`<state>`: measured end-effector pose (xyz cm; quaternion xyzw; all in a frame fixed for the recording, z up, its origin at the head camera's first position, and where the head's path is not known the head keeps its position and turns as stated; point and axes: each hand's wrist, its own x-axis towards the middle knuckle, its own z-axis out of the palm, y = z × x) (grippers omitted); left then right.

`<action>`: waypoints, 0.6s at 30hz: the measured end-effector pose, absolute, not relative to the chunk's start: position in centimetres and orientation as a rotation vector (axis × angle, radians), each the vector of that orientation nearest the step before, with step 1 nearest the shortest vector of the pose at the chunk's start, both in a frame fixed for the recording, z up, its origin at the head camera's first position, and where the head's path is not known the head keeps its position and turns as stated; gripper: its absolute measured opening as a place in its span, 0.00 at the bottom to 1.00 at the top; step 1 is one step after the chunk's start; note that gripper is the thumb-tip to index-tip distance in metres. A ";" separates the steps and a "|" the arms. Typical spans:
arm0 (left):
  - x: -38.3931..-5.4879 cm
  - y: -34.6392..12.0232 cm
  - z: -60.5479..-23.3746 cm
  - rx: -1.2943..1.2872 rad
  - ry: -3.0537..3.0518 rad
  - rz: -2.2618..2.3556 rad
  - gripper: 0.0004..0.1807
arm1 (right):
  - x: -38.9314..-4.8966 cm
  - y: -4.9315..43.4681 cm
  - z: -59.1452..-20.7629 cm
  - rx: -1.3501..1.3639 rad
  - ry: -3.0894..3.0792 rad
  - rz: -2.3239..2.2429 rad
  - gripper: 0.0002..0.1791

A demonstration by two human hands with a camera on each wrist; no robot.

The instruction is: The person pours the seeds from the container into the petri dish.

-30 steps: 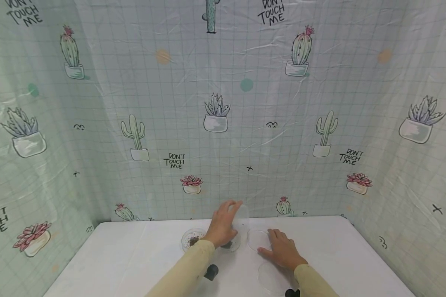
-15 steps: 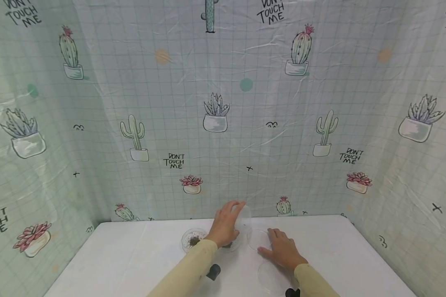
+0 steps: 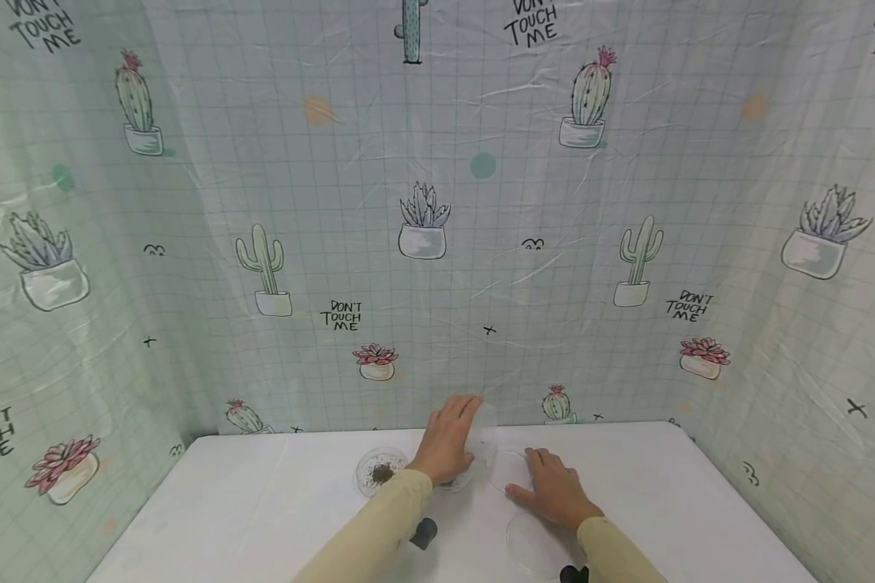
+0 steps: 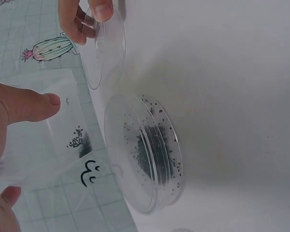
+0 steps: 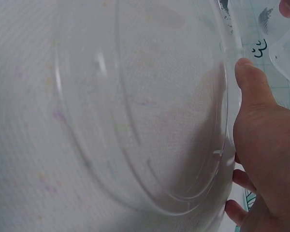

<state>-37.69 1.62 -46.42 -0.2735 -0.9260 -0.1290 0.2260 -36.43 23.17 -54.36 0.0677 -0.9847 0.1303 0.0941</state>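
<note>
My left hand (image 3: 445, 441) holds a small clear plastic bag (image 4: 43, 130) by its side, thumb on the front. Dark grains lie inside the bag, which hangs tilted above the table. Under that hand is a clear round dish (image 4: 115, 193) with many dark grains, partly hidden by the hand in the head view. To the right, my right hand (image 3: 557, 490) grips the rim of another clear dish (image 3: 506, 471) between thumb and fingers, as the left wrist view shows. I see no grains in that dish.
A clear dish (image 3: 368, 482) with brown grains stands on the left. In front of my right hand lies another clear round dish or lid (image 3: 532, 546). The white table (image 3: 233, 502) ends at a patterned curtain (image 3: 299, 364). Dark wrist devices (image 3: 424, 534) show under my sleeves.
My left hand has shifted slightly right with the bag, from over the grain-filled dish toward the dish at my right hand. The right hand has stayed in place.
</note>
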 end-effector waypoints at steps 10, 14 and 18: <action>-37.6 2.3 -46.3 -0.794 -2.544 -0.329 0.49 | -36.6 23.3 -54.5 0.201 -2.918 0.390 0.48; -37.7 2.6 -46.4 -0.811 -2.538 -0.288 0.48 | -36.6 23.3 -54.6 0.199 -2.920 0.397 0.47; -37.6 2.9 -46.3 -0.830 -2.513 -0.230 0.49 | -36.6 23.2 -54.3 0.198 -2.923 0.400 0.47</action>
